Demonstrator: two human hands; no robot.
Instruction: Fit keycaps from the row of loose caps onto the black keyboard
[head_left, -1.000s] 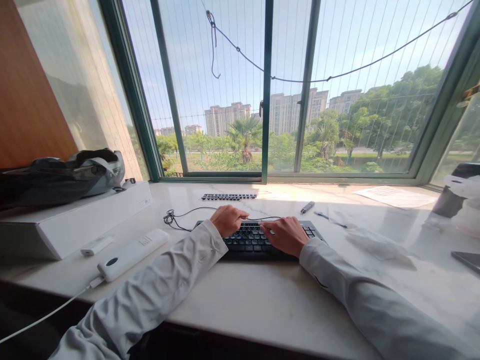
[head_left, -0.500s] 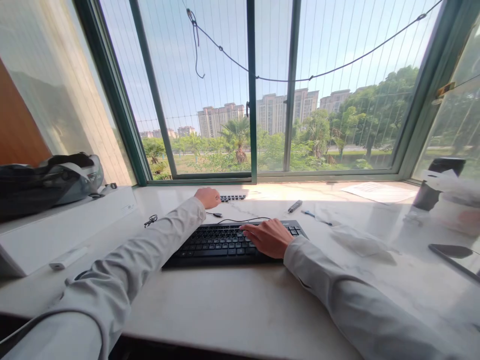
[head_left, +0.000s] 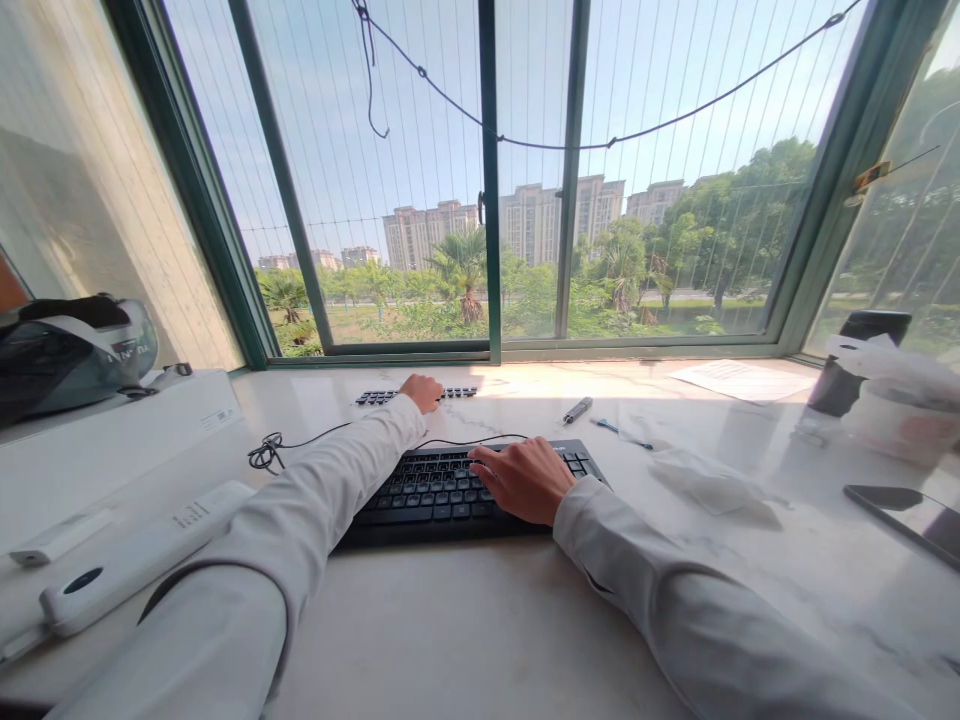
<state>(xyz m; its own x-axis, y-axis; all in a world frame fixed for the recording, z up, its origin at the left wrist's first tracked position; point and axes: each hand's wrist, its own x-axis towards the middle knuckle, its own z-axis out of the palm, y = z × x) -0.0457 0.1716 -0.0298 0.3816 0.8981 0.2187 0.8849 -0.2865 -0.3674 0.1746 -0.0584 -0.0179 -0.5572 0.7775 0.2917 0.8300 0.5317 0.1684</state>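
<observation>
A black keyboard [head_left: 442, 495] lies on the white marbled tabletop in front of me; in its upper rows some spots look bare of keycaps. My right hand [head_left: 529, 480] rests on its right half, fingers stretched over the keys and nothing visible in them. Farther back, my left hand [head_left: 422, 392] reaches down to rows of small black keycaps [head_left: 375, 397] laid out near the window. Its fingers are curled together and point away from me, so whatever they hold is hidden. My left sleeve covers the keyboard's left end.
A coiled black cable [head_left: 266, 454] lies left of the keyboard. White boxes [head_left: 150, 545] and a dark bag [head_left: 71, 350] stand at left. Behind to the right are a grey tool [head_left: 577, 410], a thin blue tool [head_left: 622, 433], clear plastic [head_left: 705, 485] and a phone [head_left: 907, 515].
My left hand has shifted right along the keycap rows, uncovering keycaps on its left. My right hand stays on the keyboard. The view has turned slightly, showing more of the white box at left.
</observation>
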